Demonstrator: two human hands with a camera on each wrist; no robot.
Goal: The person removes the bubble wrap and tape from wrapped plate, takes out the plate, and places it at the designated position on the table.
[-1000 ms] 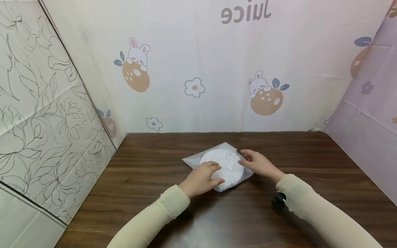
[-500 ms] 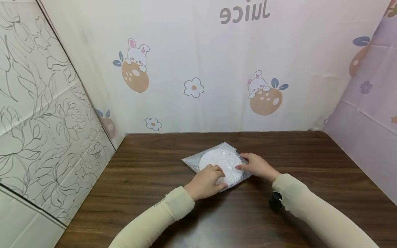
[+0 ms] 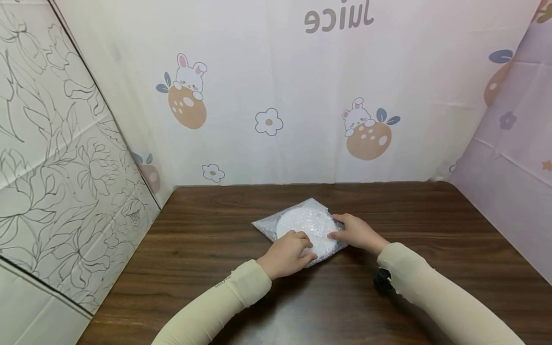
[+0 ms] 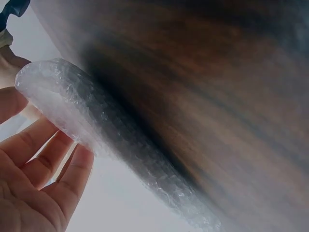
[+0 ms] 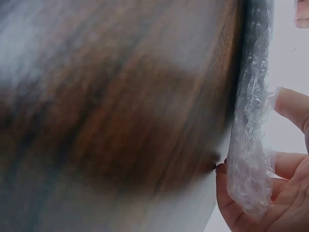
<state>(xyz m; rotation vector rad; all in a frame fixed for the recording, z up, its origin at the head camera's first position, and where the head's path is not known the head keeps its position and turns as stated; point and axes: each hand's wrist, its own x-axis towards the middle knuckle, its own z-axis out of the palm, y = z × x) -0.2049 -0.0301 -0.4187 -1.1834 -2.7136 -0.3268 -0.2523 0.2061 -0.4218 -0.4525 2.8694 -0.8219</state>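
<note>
A round white disc in a clear bubble wrap bag (image 3: pixel 297 218) lies on the brown wooden table. What the disc is, the wrap hides. My left hand (image 3: pixel 285 256) rests its fingertips on the near left part of the disc; in the left wrist view its fingers (image 4: pixel 67 176) are fairly straight against the wrap. At the right edge of the bag, my right hand (image 3: pixel 359 234) grips the package. The right wrist view shows the bag's edge (image 5: pixel 252 145) between the thumb (image 5: pixel 290 104) on the upper face and a finger curled round the other side.
The dark wood table (image 3: pixel 194 239) spreads around the package. Behind it hangs a pale curtain (image 3: pixel 302 153) printed with rabbits and flowers. A white panel with line-drawn flowers (image 3: pixel 64 143) stands at the left. A black device (image 3: pixel 382 281) sits under the right wrist.
My left hand has slid slightly right over the disc. The right hand has come in from beside the bag and taken hold of its right edge. The package stays nearly in place.
</note>
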